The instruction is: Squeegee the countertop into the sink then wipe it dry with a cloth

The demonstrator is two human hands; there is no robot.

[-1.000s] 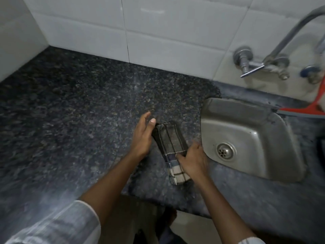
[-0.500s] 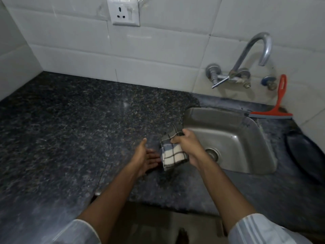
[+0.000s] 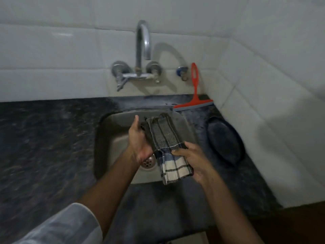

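Both hands mid-frame over sink (image 3: 109, 138): left hand (image 3: 139, 143) and right hand (image 3: 191, 161) each grasping folded checked cloth (image 3: 167, 138). Squeegee (image 3: 194, 95) upper right against wall.

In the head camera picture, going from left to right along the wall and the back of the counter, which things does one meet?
Left tap handle → curved tap spout → right tap handle → small blue valve → red squeegee.
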